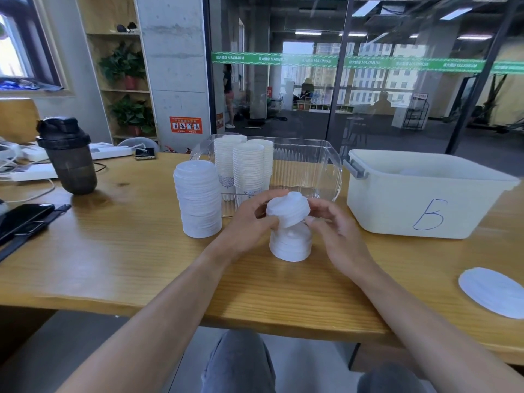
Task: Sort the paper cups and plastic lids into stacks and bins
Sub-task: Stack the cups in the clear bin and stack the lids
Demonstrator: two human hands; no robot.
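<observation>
A small bunch of white plastic lids (287, 211) is tilted in the air just above a short lid stack (290, 245) on the wooden table. My left hand (249, 219) grips the bunch from the left, and my right hand (334, 231) pinches its right edge with fingertips and thumb. A tall lid stack (198, 199) stands to the left. Several stacks of paper cups (246, 163) stand in the clear plastic bin (331, 165) behind. A white bin marked "B" (425, 205) sits at the right with something pale inside.
One loose white lid (493, 290) lies near the right table edge. A dark shaker bottle (69, 157), phones, a watch strap and cables occupy the left side. The table's front edge runs close to my knees.
</observation>
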